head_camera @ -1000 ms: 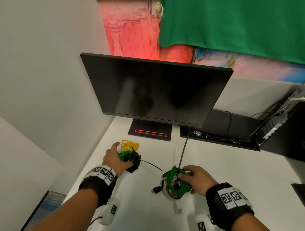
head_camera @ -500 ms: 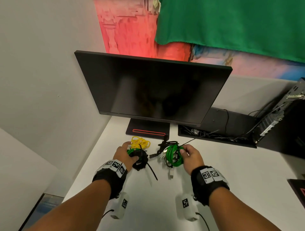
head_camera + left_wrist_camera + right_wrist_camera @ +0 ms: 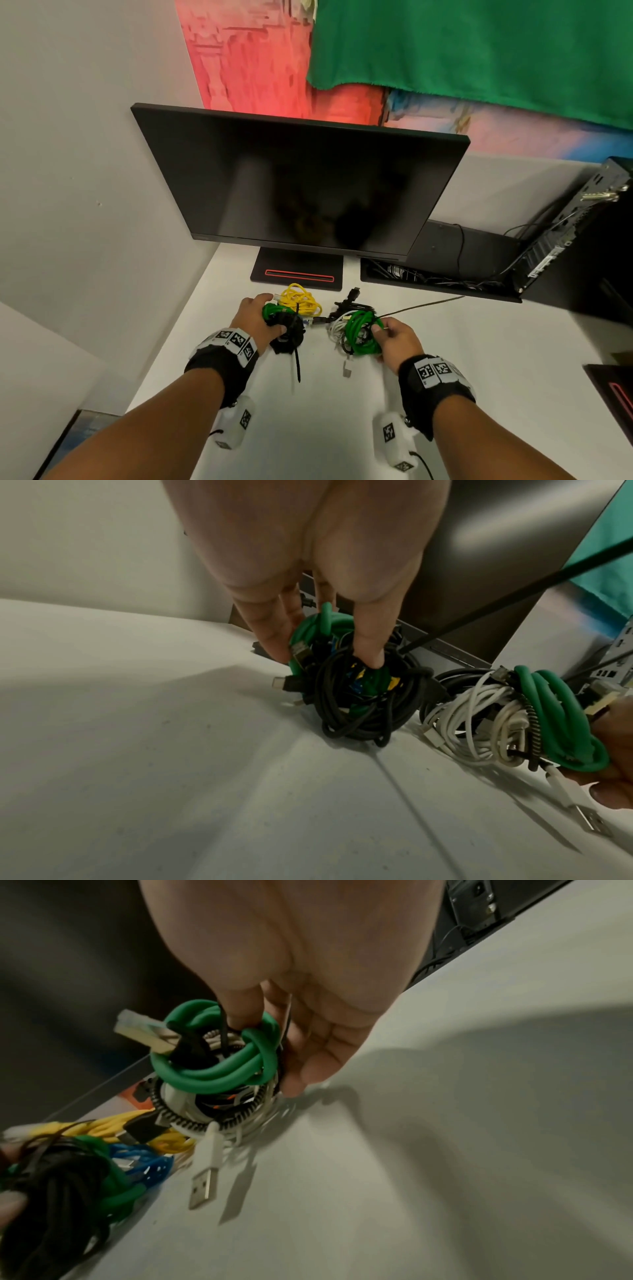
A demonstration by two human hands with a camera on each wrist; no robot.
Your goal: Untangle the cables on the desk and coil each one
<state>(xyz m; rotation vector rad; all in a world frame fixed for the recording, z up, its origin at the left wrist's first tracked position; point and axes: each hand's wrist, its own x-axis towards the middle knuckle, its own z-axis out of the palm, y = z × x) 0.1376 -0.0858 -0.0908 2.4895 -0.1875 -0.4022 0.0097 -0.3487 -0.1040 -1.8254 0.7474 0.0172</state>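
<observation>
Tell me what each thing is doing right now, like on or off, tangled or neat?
Monitor: screen dark.
Left hand: grips the black and green bundle.
Right hand: holds the green and white bundle.
Both bundles: tangled.
Yellow cable: loosely looped on the desk.

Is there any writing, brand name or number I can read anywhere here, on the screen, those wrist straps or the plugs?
No readable words or numbers.
Black flat monitor: a small mark at the lower left bezel corner, too small to read.
Black wristbands on the left hand and right hand: square black-and-white coded patterns, not text.
Black computer case at the right: a white strip, too blurred to read.
</observation>
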